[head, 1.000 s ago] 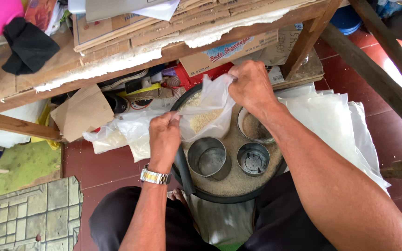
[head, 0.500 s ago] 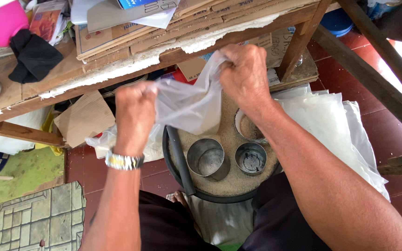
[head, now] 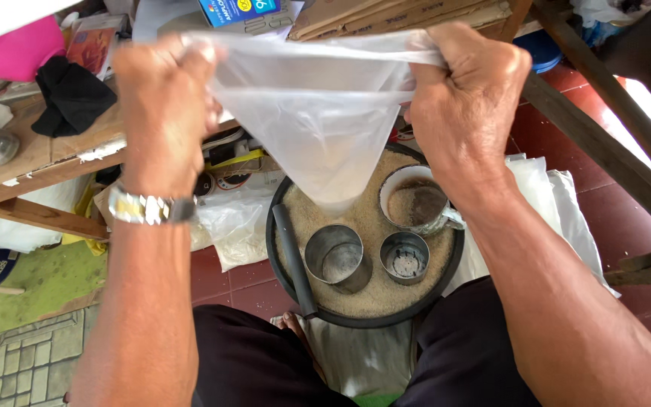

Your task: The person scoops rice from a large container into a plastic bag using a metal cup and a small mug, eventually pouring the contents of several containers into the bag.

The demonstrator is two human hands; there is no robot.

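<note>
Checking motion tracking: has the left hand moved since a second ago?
Yes. The left hand has risen from beside the black basin to well above it, up by the wooden table, stretching the clear plastic bag with the right hand.

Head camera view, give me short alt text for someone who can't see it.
Two bare hands, left hand and right hand, stretch a clear plastic bag between them above a round black tray of sandy grain. Three metal cups stand in the grain, and a cluttered wooden bench lies behind.
</note>
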